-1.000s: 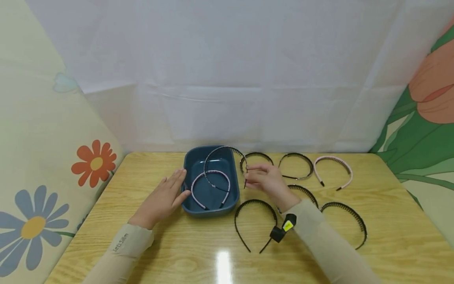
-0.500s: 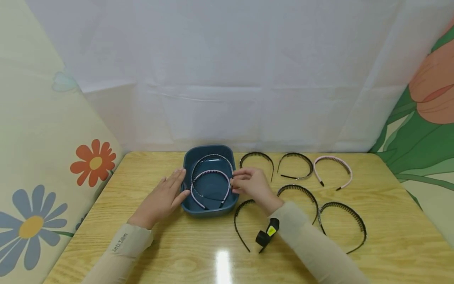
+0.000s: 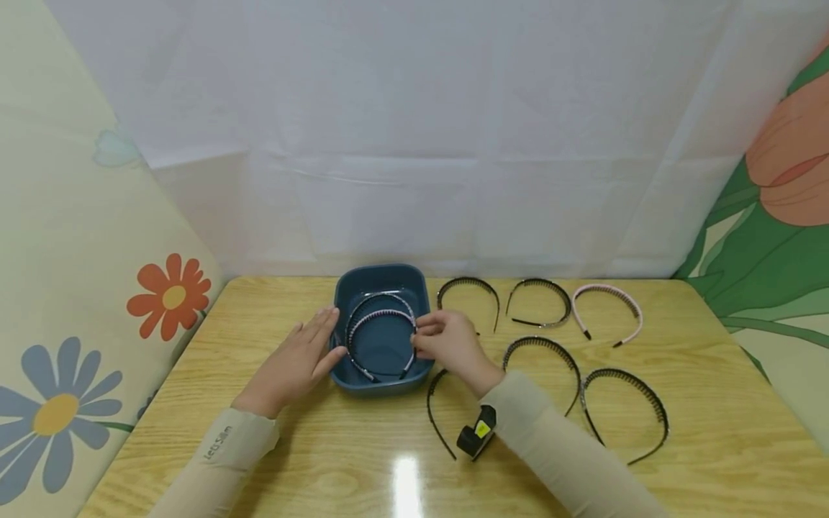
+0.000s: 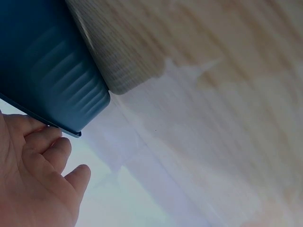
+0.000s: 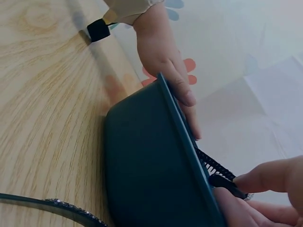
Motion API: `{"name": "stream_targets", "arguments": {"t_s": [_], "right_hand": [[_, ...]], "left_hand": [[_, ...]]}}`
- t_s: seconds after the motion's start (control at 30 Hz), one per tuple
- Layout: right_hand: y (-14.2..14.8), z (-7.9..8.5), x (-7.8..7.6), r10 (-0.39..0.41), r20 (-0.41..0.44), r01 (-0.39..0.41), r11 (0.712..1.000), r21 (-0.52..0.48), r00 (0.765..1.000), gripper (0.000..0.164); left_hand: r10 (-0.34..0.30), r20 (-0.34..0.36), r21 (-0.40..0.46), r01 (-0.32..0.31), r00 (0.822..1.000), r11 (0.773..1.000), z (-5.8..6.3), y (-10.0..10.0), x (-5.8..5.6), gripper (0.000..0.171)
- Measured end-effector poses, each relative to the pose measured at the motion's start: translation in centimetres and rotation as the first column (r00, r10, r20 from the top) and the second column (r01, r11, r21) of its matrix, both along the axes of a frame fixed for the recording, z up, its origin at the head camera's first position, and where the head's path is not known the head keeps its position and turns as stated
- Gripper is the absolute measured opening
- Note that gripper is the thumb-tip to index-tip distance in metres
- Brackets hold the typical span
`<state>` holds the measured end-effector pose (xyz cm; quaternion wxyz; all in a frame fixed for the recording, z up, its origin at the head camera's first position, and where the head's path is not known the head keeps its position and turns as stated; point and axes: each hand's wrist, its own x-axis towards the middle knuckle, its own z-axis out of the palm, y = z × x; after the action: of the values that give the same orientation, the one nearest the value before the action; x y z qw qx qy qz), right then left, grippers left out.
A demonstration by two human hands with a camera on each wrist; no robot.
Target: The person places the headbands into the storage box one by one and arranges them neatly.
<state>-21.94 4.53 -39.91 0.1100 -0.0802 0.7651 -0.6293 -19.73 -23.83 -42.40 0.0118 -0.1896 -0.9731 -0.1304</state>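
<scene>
A dark blue plastic bin stands toward the table's back, left of centre. Inside it lies a lilac headband, its toothed arch toward the back. A dark glittery headband overlaps it, partly within the bin. My right hand pinches that dark headband by its right side, at the bin's right rim; the right wrist view shows thumb and fingers on its black end. My left hand rests against the bin's left rim with fingers extended. In the left wrist view, its fingers touch the bin's edge.
Right of the bin, several headbands lie on the wooden table: a black one, another black one, a pink one, and more dark ones in front. My right forearm partly covers a black headband. A white sheet hangs behind.
My right hand has moved left and slightly toward me, carrying the dark headband lower into the bin, over the lilac one. My left hand has stayed on the rim.
</scene>
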Motion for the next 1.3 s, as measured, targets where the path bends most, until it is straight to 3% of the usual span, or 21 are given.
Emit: {"name": "stream_targets", "arguments": {"t_s": [0.43,0.7,0.93,1.3], "right_hand": [[-0.5,-0.1,0.6,0.035,-0.131,-0.017,0.991,0.135,0.991,0.031],[-0.5,-0.2,0.7,0.061,-0.223,-0.016,0.981,0.196,0.973,0.032],[0.0,-0.3,0.8,0.066,-0.339,0.016,0.972,0.232,0.938,0.023],[1.4,-0.1,1.0,0.125,-0.382,-0.04,0.974,0.222,0.916,0.019]], "left_hand": [[0.0,-0.004,-0.002,0.0,1.0,1.0,0.1,0.0,0.0,0.075],[0.0,0.001,0.0,0.0,1.0,1.0,0.1,0.0,-0.1,0.075],[0.0,0.002,0.003,0.0,1.0,1.0,0.0,0.1,0.0,0.074],[-0.002,0.006,0.0,0.002,1.0,1.0,0.1,0.1,0.0,0.074]]}}
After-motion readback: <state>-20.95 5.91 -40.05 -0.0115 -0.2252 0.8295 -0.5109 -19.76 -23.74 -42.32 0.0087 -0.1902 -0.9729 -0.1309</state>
